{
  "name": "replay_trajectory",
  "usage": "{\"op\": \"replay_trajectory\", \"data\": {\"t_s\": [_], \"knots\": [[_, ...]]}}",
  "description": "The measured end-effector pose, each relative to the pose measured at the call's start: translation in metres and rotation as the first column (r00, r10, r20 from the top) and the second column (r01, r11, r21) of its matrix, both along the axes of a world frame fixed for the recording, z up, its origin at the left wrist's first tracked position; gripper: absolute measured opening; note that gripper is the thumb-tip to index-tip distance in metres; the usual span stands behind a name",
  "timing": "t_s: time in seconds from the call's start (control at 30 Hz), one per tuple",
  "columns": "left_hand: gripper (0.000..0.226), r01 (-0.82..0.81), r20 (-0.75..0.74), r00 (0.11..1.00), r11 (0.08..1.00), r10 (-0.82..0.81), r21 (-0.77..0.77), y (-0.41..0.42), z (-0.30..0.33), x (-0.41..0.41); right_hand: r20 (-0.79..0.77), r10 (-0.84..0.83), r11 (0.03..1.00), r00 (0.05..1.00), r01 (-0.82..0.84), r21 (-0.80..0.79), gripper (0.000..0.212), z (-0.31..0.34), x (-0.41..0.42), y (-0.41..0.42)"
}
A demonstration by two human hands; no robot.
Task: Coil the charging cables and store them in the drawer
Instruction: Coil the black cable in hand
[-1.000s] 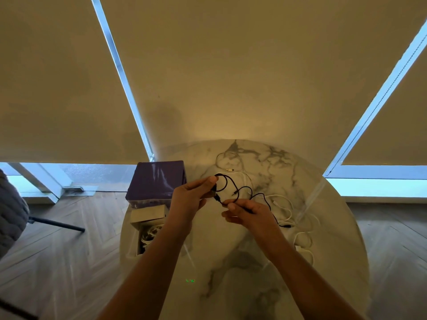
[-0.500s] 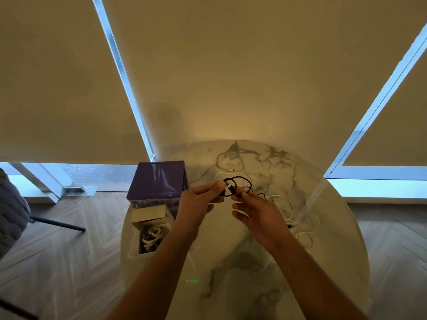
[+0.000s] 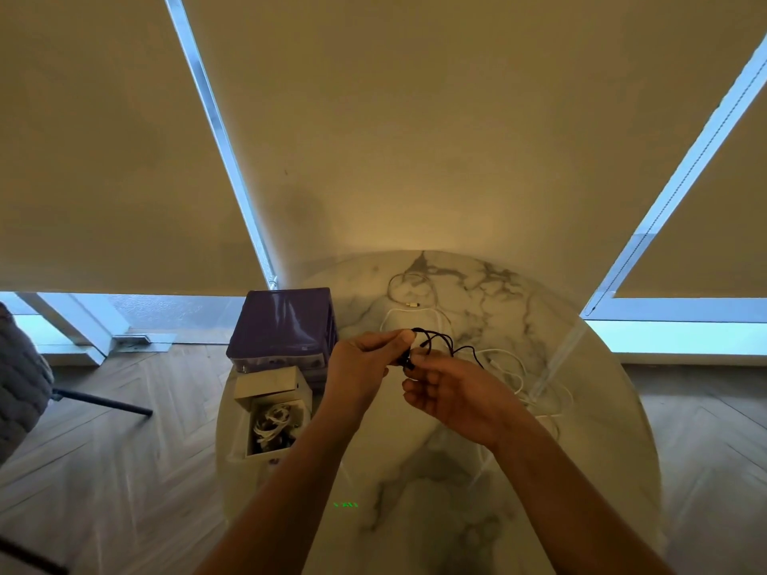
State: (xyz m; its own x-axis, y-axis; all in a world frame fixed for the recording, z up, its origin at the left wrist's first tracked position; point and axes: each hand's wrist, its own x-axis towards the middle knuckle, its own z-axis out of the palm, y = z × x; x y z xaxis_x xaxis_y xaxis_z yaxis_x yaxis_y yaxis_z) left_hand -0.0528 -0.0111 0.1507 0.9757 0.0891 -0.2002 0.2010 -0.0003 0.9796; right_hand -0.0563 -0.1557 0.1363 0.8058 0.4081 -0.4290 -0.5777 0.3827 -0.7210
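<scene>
A thin black cable is looped above the round marble table. My left hand pinches its loops between thumb and fingers. My right hand pinches the same cable just to the right, where a short black plug end shows. The cable's free tail trails right toward loose white cables. A white drawer stands pulled open at the table's left edge, with several coiled white cables inside. It belongs to a purple drawer unit.
More white cable lies at the far side of the table near the blinds. A grey chair stands at the far left on the wooden floor. Closed roller blinds fill the background.
Both hands came closer together. The black cable went from long loose loops trailing right to tighter loops gathered at my left thumb, with my right hand feeding it in.
</scene>
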Motion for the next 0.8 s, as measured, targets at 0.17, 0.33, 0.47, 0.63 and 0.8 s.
{"op": "replay_trajectory", "data": {"t_s": [0.17,0.33,0.47,0.63,0.8], "knots": [[0.017,-0.025,0.018,1.0,1.0,0.025,0.016,0.0,-0.002,0.002,0.005,0.024,0.999,1.0,-0.024,-0.03,0.017,0.002,-0.001,-0.002],[0.019,-0.074,0.06,0.996,0.997,0.073,0.016,0.001,0.002,0.007,0.038,0.12,0.981,0.992,-0.113,-0.155,0.029,0.0,-0.007,-0.001],[0.016,-0.122,0.078,0.989,0.992,0.123,-0.011,0.008,0.006,0.012,0.105,0.246,0.921,0.963,-0.199,-0.335,0.018,-0.009,-0.013,-0.003],[0.021,-0.131,0.092,0.987,0.991,0.128,0.02,0.011,0.003,0.012,0.162,0.261,0.816,0.952,-0.128,-0.563,0.014,-0.018,-0.013,-0.011],[0.016,-0.049,0.104,0.994,0.992,0.036,0.12,0.009,-0.002,0.009,0.246,0.326,0.68,0.913,-0.046,-0.732,0.029,-0.008,-0.005,-0.007]]}}
